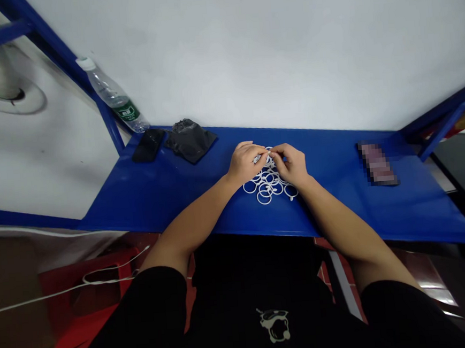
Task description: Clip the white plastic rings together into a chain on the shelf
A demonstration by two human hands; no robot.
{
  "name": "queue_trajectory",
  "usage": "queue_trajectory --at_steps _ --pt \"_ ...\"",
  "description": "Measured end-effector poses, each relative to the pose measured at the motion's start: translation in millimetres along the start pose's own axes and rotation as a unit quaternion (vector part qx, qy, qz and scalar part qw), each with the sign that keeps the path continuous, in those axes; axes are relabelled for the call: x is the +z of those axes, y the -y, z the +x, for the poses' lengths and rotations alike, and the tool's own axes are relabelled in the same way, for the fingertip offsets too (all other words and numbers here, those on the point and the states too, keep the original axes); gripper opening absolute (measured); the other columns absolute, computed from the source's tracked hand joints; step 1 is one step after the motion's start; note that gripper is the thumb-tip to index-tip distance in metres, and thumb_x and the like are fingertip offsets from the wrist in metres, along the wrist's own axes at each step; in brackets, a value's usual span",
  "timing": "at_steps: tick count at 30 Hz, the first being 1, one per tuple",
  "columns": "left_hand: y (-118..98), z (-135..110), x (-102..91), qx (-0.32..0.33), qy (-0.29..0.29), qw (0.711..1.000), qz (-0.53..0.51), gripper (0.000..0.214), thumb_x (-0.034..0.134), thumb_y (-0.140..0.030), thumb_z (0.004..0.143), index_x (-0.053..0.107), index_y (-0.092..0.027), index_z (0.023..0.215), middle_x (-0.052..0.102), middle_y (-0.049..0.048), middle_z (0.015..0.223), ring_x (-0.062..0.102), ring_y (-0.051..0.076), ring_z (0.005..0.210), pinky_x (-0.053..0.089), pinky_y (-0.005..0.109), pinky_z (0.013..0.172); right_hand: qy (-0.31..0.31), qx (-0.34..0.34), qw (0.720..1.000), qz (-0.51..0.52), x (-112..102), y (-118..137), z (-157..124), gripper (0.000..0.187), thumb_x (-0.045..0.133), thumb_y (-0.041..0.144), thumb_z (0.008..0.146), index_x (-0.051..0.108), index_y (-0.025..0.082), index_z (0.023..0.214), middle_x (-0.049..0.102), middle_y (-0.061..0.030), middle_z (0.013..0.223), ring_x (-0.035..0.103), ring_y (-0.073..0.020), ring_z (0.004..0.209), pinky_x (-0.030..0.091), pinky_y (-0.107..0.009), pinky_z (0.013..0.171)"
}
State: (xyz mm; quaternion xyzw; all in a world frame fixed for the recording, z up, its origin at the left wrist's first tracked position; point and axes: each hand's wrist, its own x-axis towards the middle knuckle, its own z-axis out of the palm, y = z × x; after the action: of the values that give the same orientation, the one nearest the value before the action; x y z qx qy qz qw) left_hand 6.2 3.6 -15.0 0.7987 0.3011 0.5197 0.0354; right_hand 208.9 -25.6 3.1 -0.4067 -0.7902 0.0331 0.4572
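Observation:
Both hands meet over a small pile of white curtain rings [264, 197] on the blue tabletop [202, 203]. My left hand [244, 165] is closed, thumb and forefinger pinching a white ring whose shape is mostly covered by the fingers. Close against it, my right hand [293, 164] pinches what looks like the same white ring from the other side. The fingertips nearly touch. Several more rings, some with a small knob on the rim, lie loosely overlapped below and between the hands.
Toward the back left are a black pouch [192, 140], a dark phone [148, 144] and a clear plastic bottle [116, 97] with a green label. A blurred flat object [377, 163] lies at the right. Blue frame bars rise at both ends, and a white wall [267, 58] stands behind.

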Motion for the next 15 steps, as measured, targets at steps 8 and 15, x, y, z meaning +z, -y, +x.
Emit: queue_trajectory --at_steps 8,15 --pt "19 2 -3.4 -0.069 0.075 0.995 0.013 0.015 0.070 -0.025 0.107 0.078 -0.023 0.095 0.081 0.0028 0.088 0.077 0.021 0.085 0.060 0.045 0.102 0.064 0.006 0.998 -0.023 -8 -29 6 0.042 0.056 0.060 0.112 0.079 0.026 0.124 0.085 -0.0102 0.110 0.078 -0.0293 0.102 0.063 -0.050 0.095" --pt "32 -4 -0.3 -0.132 0.129 0.983 0.002 0.012 0.076 -0.029 0.103 0.083 -0.021 0.107 0.078 0.0046 0.096 0.073 0.018 0.080 0.059 0.032 0.078 0.209 0.000 0.978 0.002 5 -54 -1 0.073 0.049 0.079 0.108 0.070 0.023 0.150 0.076 -0.0186 0.148 0.069 -0.0384 0.142 0.050 -0.068 0.124"
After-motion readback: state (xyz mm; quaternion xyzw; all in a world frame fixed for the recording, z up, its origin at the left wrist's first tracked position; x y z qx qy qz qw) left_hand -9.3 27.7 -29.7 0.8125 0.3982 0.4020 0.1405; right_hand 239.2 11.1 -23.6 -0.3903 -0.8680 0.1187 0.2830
